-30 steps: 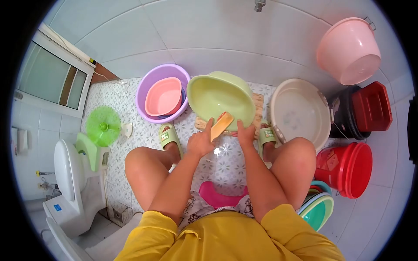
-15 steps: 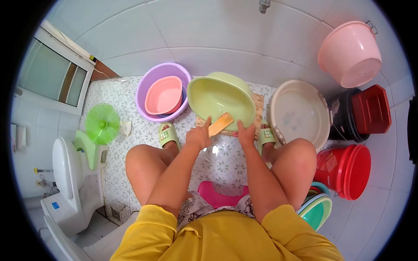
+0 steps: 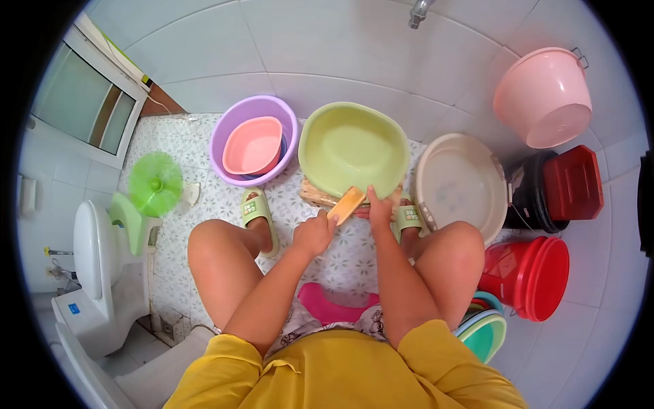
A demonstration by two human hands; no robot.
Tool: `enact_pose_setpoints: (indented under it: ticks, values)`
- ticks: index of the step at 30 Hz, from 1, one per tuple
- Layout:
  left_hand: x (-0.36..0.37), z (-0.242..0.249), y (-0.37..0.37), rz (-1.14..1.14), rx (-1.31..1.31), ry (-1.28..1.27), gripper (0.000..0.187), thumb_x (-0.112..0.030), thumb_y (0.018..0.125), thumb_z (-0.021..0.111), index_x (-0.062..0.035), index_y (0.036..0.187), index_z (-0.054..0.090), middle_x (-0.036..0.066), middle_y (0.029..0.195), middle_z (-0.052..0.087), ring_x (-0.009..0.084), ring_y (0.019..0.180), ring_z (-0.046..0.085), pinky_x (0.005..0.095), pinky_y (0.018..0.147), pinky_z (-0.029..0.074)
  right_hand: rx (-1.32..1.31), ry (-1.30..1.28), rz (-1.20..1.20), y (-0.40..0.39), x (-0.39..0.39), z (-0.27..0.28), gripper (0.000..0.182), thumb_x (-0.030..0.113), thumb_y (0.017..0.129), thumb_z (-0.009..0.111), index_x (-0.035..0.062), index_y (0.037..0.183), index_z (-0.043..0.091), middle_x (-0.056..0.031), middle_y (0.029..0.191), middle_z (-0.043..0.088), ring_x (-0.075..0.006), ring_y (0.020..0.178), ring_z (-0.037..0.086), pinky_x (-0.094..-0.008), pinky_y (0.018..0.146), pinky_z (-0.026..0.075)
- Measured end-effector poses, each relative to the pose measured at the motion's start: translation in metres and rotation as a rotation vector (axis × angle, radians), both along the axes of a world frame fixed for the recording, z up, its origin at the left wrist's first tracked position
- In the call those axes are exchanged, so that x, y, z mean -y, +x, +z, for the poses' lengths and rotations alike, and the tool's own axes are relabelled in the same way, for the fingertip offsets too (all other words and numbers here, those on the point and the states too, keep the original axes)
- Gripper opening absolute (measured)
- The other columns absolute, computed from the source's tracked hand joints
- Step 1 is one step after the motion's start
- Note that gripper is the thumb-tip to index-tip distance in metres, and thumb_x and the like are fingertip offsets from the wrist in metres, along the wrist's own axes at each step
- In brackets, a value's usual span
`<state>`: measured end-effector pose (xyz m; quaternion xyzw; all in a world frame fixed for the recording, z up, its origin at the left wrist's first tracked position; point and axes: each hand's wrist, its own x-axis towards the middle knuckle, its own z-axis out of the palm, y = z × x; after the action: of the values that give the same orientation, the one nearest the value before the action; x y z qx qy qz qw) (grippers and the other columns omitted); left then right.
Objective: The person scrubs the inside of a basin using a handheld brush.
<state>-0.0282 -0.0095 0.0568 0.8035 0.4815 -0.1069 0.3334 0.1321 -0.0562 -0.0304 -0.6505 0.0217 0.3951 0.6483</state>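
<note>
My left hand is closed around one end of a yellow-orange scrub brush, whose other end points up toward the basin. A green plastic basin stands in front of me, its inside facing me. At its near rim my right hand grips with the thumb on top and fingers below. The basin rests on a low slatted wooden stool or board, mostly hidden under it.
To the left stand a purple basin holding a pink one, a green lid-like disc and a toilet. On the right are a beige basin, red buckets and a hanging pink bucket.
The green basin has gone from tilted to lying flatter on the support. The brush has moved from inside the basin to its near rim, and my left hand has moved slightly down.
</note>
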Motion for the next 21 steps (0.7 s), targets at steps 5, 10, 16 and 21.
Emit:
enact_pose_setpoints:
  ticks: [5,10,16,21]
  values:
    - [-0.007,-0.021,0.002,0.039,-0.041,0.055,0.045,-0.041,0.091,0.04,0.0011,0.094,0.057,0.025,0.091,0.063,0.0398,0.088,0.06,0.0484,0.078,0.046,0.056,-0.003,0.099,-0.003,0.002,-0.009,0.036,0.027,0.084,0.061,-0.0087,0.085,0.057,-0.0181,0.065,0.061,-0.0232,0.047,0.062,-0.0281,0.038,0.051]
    - [-0.015,-0.033,-0.003,0.098,-0.041,0.085,0.045,-0.041,0.092,0.04,0.0003,0.09,0.059,0.024,0.086,0.063,0.0405,0.084,0.06,0.0484,0.076,0.046,0.054,-0.001,0.141,-0.002,0.004,-0.013,0.029,0.018,0.083,0.062,-0.0082,0.093,0.055,-0.0187,0.068,0.062,-0.0241,0.049,0.062,-0.0282,0.04,0.051]
    - [-0.016,-0.038,-0.002,0.182,0.217,-0.252,0.043,-0.04,0.091,0.045,0.0007,0.089,0.061,0.018,0.075,0.064,0.0316,0.075,0.064,0.0411,0.068,0.048,0.077,0.009,0.133,-0.005,0.003,-0.002,0.025,0.011,0.08,0.061,-0.0088,0.093,0.056,-0.0169,0.068,0.063,-0.0222,0.049,0.063,-0.0268,0.04,0.05]
    - [-0.014,-0.045,0.0,0.27,0.436,-0.558,0.04,-0.037,0.089,0.051,0.0007,0.088,0.061,0.013,0.071,0.063,0.0232,0.067,0.066,0.034,0.063,0.049,0.038,0.03,0.094,-0.004,0.002,0.003,0.025,0.013,0.079,0.061,-0.0082,0.093,0.057,-0.0162,0.069,0.063,-0.0203,0.047,0.062,-0.0262,0.039,0.05]
